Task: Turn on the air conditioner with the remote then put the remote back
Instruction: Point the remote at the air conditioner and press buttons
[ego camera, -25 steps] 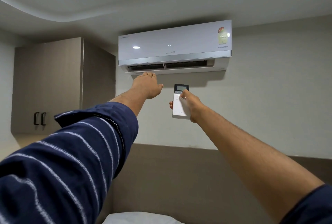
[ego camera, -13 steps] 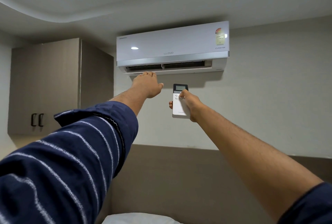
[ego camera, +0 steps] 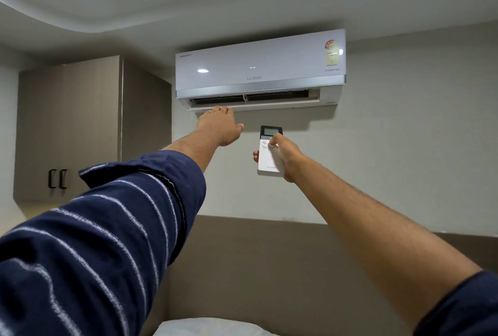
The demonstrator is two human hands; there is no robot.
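Nothing has shifted: your right hand (ego camera: 284,156) still grips the remote (ego camera: 269,151) at frame centre, thumb on a button; left hand (ego camera: 219,126) spread flat under the AC (ego camera: 260,68).

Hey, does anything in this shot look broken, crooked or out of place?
Nothing stands out. The white wall-mounted air conditioner hangs level with its louvre open. The right hand holds the white remote with a grey screen upright, and the open left hand reaches up under the vent.
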